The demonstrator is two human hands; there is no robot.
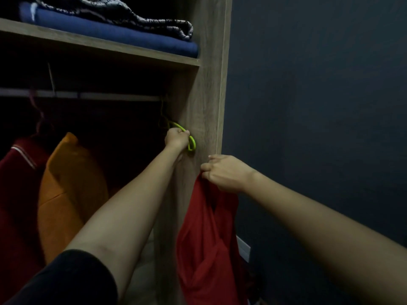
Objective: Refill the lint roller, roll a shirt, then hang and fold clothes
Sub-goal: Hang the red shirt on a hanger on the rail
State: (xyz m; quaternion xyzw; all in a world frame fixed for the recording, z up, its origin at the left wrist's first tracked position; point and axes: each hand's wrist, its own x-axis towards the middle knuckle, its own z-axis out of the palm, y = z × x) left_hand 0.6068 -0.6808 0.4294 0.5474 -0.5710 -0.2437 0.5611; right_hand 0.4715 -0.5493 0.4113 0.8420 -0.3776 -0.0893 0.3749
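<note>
While left grip [177,137] clasps green hanger [191,142], red shirt [207,234] (bunched) under right grip [224,172]

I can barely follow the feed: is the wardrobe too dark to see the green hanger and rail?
Head view: dim overall; wardrobe interior nearly black, rail faint. Green hanger in left hand shows only at its lit end; its hook is lost in shadow. Right hand and red shirt are clear.
</note>
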